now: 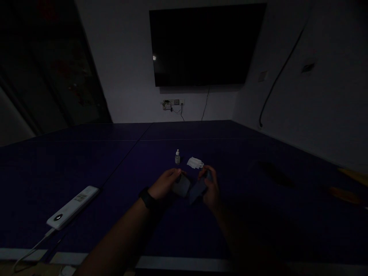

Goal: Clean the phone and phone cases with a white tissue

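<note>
In dim light, my left hand, with a dark band on the wrist, grips a flat grey rectangular piece between thumb and fingers. My right hand is closed on a thin blue-grey piece, perhaps a cloth, which hangs down toward the left. The two pieces are close together above the dark blue table; whether they touch is hard to tell. Just beyond my hands a small clear bottle with a white dropper-like top stands upright. Beside it lies a crumpled white tissue or wrapper.
A white power bank with a cable lies at the left on the dark blue table. Dim dark and orange-yellow items are at the right. On the far wall hang a large screen and sockets with wires.
</note>
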Available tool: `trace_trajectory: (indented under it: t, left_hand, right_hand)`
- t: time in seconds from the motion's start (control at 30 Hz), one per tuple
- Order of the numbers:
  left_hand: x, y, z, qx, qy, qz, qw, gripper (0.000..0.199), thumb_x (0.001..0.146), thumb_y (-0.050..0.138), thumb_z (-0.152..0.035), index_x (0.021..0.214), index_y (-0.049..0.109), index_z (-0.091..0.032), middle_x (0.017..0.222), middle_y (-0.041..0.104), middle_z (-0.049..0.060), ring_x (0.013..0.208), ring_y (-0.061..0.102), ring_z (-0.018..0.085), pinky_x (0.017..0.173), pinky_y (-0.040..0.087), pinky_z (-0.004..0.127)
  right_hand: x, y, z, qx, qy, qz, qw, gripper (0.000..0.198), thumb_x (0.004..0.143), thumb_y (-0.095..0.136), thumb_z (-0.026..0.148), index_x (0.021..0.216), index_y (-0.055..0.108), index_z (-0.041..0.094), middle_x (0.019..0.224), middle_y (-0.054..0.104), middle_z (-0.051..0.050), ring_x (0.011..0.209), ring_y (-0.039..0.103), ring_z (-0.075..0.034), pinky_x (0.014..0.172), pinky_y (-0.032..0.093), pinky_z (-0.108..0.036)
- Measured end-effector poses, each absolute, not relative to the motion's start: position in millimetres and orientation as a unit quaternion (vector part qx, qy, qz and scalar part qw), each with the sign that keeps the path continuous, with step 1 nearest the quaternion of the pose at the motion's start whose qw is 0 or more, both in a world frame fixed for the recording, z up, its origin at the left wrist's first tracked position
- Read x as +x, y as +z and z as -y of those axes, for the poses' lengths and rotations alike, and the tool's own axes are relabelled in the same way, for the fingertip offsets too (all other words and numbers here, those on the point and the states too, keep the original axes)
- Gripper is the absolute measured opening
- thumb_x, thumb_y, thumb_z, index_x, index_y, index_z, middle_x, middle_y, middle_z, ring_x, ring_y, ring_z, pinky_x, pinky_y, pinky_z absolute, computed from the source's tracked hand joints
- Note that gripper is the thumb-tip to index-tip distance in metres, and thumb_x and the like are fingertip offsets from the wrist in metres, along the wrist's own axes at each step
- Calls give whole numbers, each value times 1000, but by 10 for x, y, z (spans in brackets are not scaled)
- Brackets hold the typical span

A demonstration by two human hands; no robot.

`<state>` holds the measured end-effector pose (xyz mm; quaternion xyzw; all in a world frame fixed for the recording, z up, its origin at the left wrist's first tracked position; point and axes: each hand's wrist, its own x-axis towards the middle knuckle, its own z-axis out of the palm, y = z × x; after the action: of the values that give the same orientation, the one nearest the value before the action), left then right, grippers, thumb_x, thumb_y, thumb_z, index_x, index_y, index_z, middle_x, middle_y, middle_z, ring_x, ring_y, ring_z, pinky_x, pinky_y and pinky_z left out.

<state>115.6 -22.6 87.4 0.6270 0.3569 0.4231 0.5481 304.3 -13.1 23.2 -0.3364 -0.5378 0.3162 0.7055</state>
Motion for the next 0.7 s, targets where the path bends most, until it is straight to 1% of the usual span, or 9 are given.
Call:
trace_trajectory:
  t: [0.07, 0.13, 0.2, 0.3, 0.4, 0.47, 0.53, 0.6, 0.7]
  left_hand:
    - [1095, 888, 224, 609, 436, -365, 553, 62, 85, 57, -73, 100, 70, -15, 91, 70, 7, 78, 64, 19, 72, 48, 30]
    - [1038, 884, 228, 594, 448, -378, 551, 59, 85, 57, -72, 97, 68, -15, 86, 68, 5, 75, 62, 18, 69, 47, 29]
    - [1004, 845, 225, 583, 457, -398, 542, 57, 84, 58, -72, 92, 64, -16, 80, 65, 3, 71, 60, 16, 65, 46, 27]
    - [984, 719, 170, 570, 467, -438, 515, 57, 85, 54, -75, 88, 58, -18, 74, 59, -1, 66, 57, 14, 62, 46, 25]
    - [940, 556, 32, 566, 465, -502, 460, 53, 88, 55, -70, 86, 55, -17, 74, 57, -2, 66, 57, 13, 62, 46, 24]
    - [882, 459, -91, 568, 449, -553, 412, 43, 91, 61, -59, 90, 57, -16, 75, 58, -2, 67, 58, 13, 63, 48, 24]
    - [813, 388, -205, 570, 427, -601, 363, 33, 99, 56, -46, 104, 59, -14, 87, 63, 2, 75, 62, 15, 69, 53, 28]
    - [748, 351, -280, 579, 395, -638, 320, 29, 99, 59, -38, 116, 60, -14, 106, 65, 6, 88, 66, 18, 77, 57, 35]
    - [672, 362, -287, 603, 336, -677, 255, 28, 100, 57, -36, 118, 60, -14, 109, 67, 8, 92, 67, 20, 83, 57, 38]
  right_hand:
    - [3079, 336, 55, -328, 393, 488, 707, 37, 85, 39, 38, 117, 50, 23, 92, 59, -6, 73, 60, -21, 67, 51, -38]
    - [3108, 445, 18, -326, 498, 435, 676, 41, 86, 37, 42, 116, 56, 20, 97, 66, -11, 72, 65, -23, 67, 54, -41]
    - [3115, 522, 14, -328, 590, 388, 627, 43, 85, 39, 42, 113, 60, 17, 99, 71, -14, 74, 69, -26, 73, 56, -45]
    - [3080, 535, 18, -331, 663, 333, 583, 33, 83, 44, 36, 107, 59, 19, 96, 75, -13, 82, 73, -29, 83, 57, -49]
    - [3034, 463, -27, -346, 680, 302, 571, 18, 83, 48, 30, 97, 56, 22, 96, 77, -12, 87, 75, -29, 85, 58, -49]
    - [3018, 412, -87, -360, 679, 302, 563, 14, 84, 49, 28, 93, 57, 20, 96, 77, -13, 86, 75, -29, 83, 59, -48]
    - [3011, 375, -154, -375, 670, 309, 561, 14, 84, 50, 25, 92, 59, 18, 92, 76, -14, 83, 75, -28, 80, 60, -45]
    - [3008, 347, -214, -391, 655, 320, 562, 14, 83, 53, 22, 93, 60, 17, 86, 76, -13, 79, 75, -27, 75, 61, -43]
    - [3012, 301, -283, -415, 629, 347, 558, 15, 83, 55, 22, 95, 61, 16, 82, 75, -11, 74, 74, -25, 69, 61, -40]
